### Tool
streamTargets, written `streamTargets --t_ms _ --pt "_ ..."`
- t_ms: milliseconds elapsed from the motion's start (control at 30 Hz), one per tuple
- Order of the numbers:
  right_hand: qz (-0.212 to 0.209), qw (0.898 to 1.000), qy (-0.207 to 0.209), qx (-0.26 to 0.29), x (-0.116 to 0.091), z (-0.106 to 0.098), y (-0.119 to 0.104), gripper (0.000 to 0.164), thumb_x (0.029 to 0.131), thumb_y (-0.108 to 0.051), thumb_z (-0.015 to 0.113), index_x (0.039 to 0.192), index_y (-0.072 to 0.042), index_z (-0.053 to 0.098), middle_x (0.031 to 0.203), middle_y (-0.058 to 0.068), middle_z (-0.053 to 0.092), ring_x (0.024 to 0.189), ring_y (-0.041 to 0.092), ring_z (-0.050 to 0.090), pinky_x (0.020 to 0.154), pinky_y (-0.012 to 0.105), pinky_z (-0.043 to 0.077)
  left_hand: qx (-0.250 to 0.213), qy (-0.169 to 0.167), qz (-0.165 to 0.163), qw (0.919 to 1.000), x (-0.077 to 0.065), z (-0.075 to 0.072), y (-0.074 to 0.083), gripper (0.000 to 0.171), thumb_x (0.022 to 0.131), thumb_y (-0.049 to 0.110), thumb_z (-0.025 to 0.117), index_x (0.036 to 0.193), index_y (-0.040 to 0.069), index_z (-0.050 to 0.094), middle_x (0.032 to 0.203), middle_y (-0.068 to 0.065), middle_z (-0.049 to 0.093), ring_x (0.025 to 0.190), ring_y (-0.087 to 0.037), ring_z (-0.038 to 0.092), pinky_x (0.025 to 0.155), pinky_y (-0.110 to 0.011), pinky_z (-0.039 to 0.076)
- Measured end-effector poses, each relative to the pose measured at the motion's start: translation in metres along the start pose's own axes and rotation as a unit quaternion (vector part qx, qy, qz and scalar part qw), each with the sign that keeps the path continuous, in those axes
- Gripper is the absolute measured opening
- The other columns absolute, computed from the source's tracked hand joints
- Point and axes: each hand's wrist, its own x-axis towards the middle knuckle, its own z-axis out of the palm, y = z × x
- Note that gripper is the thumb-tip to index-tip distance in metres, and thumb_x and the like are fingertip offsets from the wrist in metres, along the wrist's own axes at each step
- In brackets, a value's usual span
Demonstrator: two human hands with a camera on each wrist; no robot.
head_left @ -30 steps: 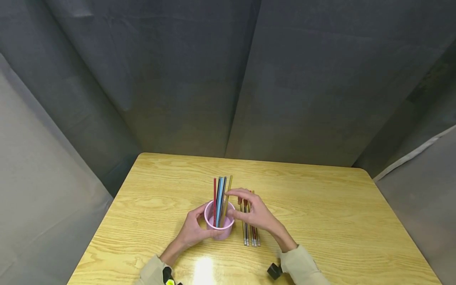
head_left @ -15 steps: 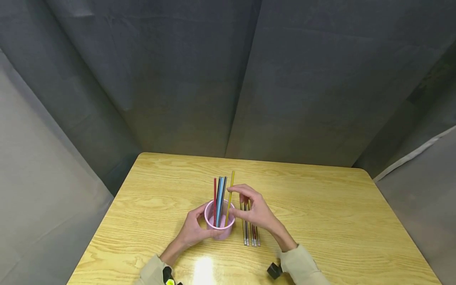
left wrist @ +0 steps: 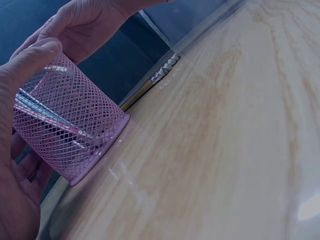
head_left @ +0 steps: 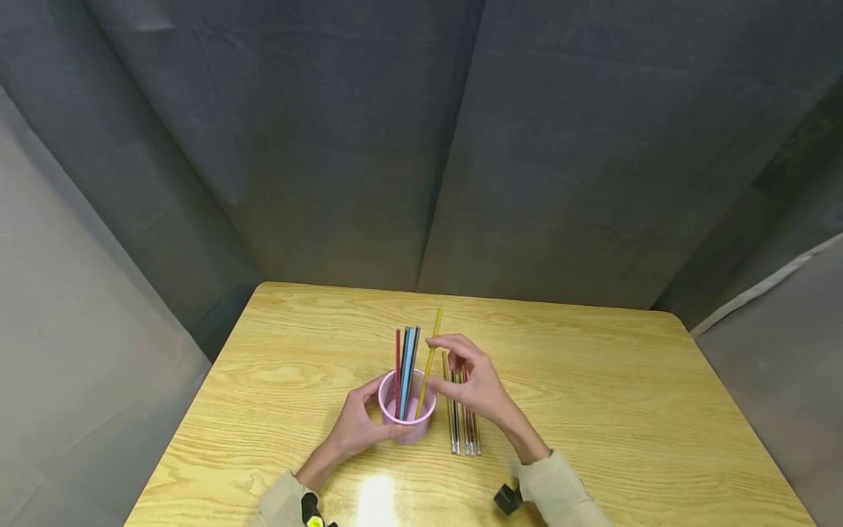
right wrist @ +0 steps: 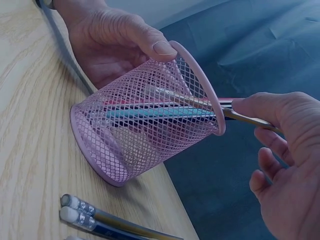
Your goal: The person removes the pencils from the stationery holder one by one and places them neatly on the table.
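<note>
A pink mesh pencil cup [head_left: 415, 436] stands on the table, with my left hand [head_left: 358, 424] gripping its side. One thumb lies at the rim in the left wrist view. Red, black and blue pencils [head_left: 406, 369] lean together inside the cup. My right hand [head_left: 473, 379] pinches a yellow pencil [head_left: 429, 362] between thumb and fingers above the right of the rim. In the right wrist view the yellow pencil's eraser end [right wrist: 160, 93] is still inside the cup [right wrist: 100, 157], clear of its bottom. Several other pencils [head_left: 466, 435] lie side by side just right of the cup, partly behind my right hand.
The wood-grain table [head_left: 626, 410] has rounded far corners. Dark grey curtains [head_left: 329, 146] hang behind it, and lighter cloth [head_left: 72, 329] hangs at the left. A small black device [head_left: 507, 500] sits at the right wrist.
My right hand has raised the yellow pencil a little and shifted it right, away from the other pencils in the cup. The left hand and the cup have stayed in place.
</note>
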Motion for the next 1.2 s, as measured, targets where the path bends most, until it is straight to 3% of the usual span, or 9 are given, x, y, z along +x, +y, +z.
streamTargets --t_ms 267,433,667,867,1033,1200 --pt "-0.004 1.000 0.012 0.004 0.005 -0.004 -0.012 0.056 0.078 0.009 0.085 0.130 0.008 0.064 0.118 0.015 0.064 0.075 0.043 0.048 0.058 0.036 0.045 -0.001 -0.006 0.004 1.0000 0.000 -0.001 0.000 0.081 0.075 0.012 0.093 0.147 0.005 0.057 0.138 -0.019 0.066 0.125 -0.039 0.063 0.109 -0.035 0.050" --pt "0.000 1.000 0.023 0.022 0.007 -0.006 -0.014 0.057 0.077 0.010 0.086 0.130 0.008 0.065 0.118 0.012 0.063 0.076 0.045 0.047 0.056 0.037 0.042 -0.004 -0.008 0.006 0.9999 0.000 -0.001 -0.001 0.082 0.075 0.012 0.093 0.148 0.004 0.056 0.138 -0.021 0.065 0.125 -0.040 0.062 0.111 -0.035 0.050" --pt "-0.013 0.998 0.052 0.029 0.009 -0.009 -0.014 0.056 0.076 0.013 0.084 0.129 0.010 0.064 0.115 0.010 0.063 0.073 0.041 0.046 0.059 0.030 0.044 0.001 -0.004 0.002 1.0000 -0.001 -0.001 -0.002 0.082 0.075 0.013 0.093 0.148 0.006 0.057 0.138 -0.013 0.067 0.126 -0.037 0.062 0.112 -0.035 0.049" --pt "-0.007 0.998 0.059 0.037 0.009 -0.013 -0.014 0.056 0.077 0.014 0.083 0.129 0.011 0.064 0.115 0.008 0.063 0.072 0.041 0.046 0.063 0.017 0.043 0.001 -0.003 0.002 1.0000 -0.001 -0.001 -0.004 0.081 0.075 0.014 0.093 0.147 0.006 0.057 0.138 -0.014 0.067 0.126 -0.037 0.062 0.111 -0.035 0.050" --pt "-0.006 0.997 0.063 0.043 0.007 -0.017 -0.001 0.058 0.075 0.018 0.083 0.130 0.012 0.063 0.117 0.009 0.063 0.071 0.033 0.045 0.064 0.017 0.043 0.000 0.001 0.005 1.0000 0.000 -0.001 -0.003 0.082 0.074 0.012 0.094 0.146 0.005 0.058 0.136 -0.015 0.068 0.124 -0.038 0.063 0.109 -0.035 0.051" --pt "-0.007 0.997 0.073 0.038 0.004 -0.020 0.017 0.062 0.076 0.016 0.084 0.133 0.005 0.065 0.117 0.005 0.063 0.073 0.023 0.045 0.062 0.021 0.041 0.001 0.006 0.003 1.0000 0.000 0.000 -0.001 0.082 0.073 0.011 0.095 0.146 0.004 0.059 0.135 -0.014 0.069 0.123 -0.039 0.064 0.107 -0.034 0.052"
